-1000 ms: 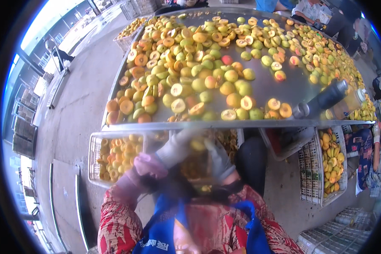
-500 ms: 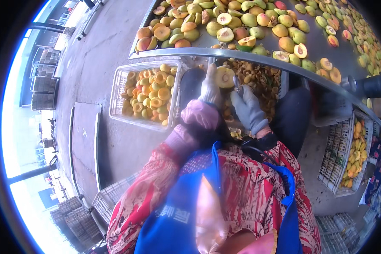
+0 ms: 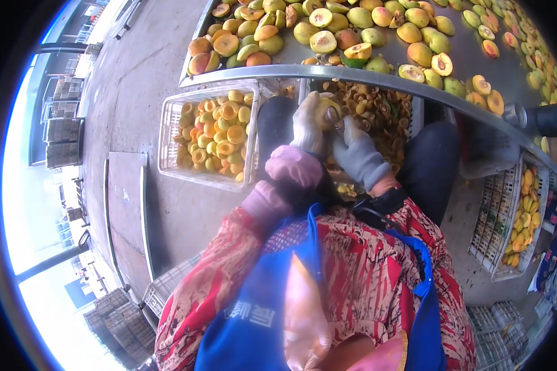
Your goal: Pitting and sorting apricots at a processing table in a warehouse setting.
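In the head view, the left hand [image 3: 307,123] grips a yellow fruit [image 3: 322,109] over the scrap crate [image 3: 417,117], the right hand [image 3: 358,149] clasping a metal tool [image 3: 334,115] against it. Likely light, bruisable, juice-slick; best cupped round its skin.

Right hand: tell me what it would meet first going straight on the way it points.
Most likely the fruit in the left hand. The right hand points up and left toward it, its small metal tool leading; whether they already touch is unclear.
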Motion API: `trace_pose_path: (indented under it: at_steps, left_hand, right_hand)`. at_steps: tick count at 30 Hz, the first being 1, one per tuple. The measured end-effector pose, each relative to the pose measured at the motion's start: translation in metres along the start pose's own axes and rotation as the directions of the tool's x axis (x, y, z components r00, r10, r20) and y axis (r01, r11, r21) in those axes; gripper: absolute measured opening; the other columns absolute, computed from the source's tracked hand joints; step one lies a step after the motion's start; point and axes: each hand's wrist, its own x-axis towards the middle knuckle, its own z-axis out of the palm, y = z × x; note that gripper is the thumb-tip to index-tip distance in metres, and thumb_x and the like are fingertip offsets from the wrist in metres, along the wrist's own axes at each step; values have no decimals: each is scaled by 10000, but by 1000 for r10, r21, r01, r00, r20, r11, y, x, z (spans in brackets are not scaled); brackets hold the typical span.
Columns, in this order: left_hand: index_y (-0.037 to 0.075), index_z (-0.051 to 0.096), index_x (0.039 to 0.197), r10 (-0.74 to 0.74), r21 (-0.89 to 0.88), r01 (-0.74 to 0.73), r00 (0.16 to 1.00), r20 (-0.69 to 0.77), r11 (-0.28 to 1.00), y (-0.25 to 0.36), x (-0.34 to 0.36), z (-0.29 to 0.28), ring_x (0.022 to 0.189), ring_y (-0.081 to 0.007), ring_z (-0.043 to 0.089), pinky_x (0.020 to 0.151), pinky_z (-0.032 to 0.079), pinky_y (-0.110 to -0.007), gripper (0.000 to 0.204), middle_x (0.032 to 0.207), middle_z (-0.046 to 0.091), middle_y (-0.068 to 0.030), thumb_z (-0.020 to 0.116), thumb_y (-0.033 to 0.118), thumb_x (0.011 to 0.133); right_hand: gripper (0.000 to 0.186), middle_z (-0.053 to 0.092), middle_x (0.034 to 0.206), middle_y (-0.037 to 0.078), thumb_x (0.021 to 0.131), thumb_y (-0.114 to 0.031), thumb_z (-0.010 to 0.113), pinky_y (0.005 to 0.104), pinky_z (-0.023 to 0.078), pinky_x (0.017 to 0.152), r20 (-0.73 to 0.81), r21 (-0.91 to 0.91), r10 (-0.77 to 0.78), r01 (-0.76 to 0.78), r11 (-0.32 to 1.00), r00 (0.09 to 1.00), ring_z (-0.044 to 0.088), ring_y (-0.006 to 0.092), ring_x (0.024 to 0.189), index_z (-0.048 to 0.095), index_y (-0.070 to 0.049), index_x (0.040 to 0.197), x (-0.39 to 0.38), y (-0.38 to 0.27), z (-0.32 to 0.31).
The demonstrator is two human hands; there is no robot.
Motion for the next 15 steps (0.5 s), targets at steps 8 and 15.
trace_pose_path:
  at_steps: [8, 15]
  left_hand:
    - [-47, 590, 944, -111, -85, 118, 990, 90, 989, 0, 11, -8, 646, -176, 573, 615, 464, -264, 391, 723, 588, -97, 473, 326, 923]
    - [-31, 617, 988, 63, 263, -73, 997, 49, 962, -2, 6, -6, 703, -149, 588, 640, 458, -250, 392, 780, 630, -87, 461, 324, 936]
  right_hand:
    - [416, 605, 985, 246, 783, -141, 636, 396, 466, 790, 249, 238, 39, -100, 966, 968, 605, 363, 926, 458, -26, 1142, 1, 1, -6]
    - [300, 644, 921, 106, 878, -129, 572, 317, 482, 731, 131, 441, 55, -107, 891, 990, 590, 150, 817, 507, -26, 1151, -9, -10, 2]
